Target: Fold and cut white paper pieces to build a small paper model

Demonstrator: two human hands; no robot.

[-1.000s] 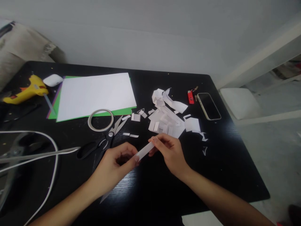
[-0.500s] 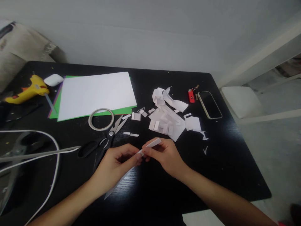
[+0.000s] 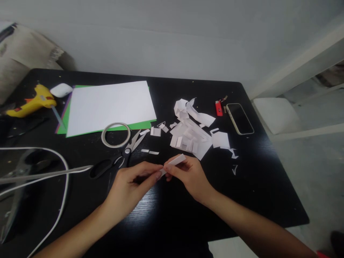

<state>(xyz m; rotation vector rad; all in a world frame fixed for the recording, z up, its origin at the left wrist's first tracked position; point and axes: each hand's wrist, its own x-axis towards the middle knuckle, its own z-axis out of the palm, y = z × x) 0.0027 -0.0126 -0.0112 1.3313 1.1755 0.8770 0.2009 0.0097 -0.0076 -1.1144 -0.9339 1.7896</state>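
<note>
A narrow strip of white paper (image 3: 176,159) is pinched between both hands, slanting up to the right. My left hand (image 3: 134,181) grips its lower end between thumb and fingers. My right hand (image 3: 189,177) pinches it near the middle, with the upper end sticking out past the thumb. Just beyond the hands, black-handled scissors (image 3: 127,151) lie with blades apart, beside small paper scraps (image 3: 149,152). Farther off is a loose pile of cut and folded white paper (image 3: 191,138).
White sheets (image 3: 110,107) lie over green paper (image 3: 139,126), a tape roll (image 3: 103,139) at their edge. A yellow glue gun (image 3: 40,100) and white cable (image 3: 64,193) are left; a red lighter (image 3: 218,108) and phone (image 3: 240,119) right, on the black table (image 3: 258,193).
The strip's long tail that trailed below my left hand no longer shows there. My left fingers have shifted up against my right fingertips.
</note>
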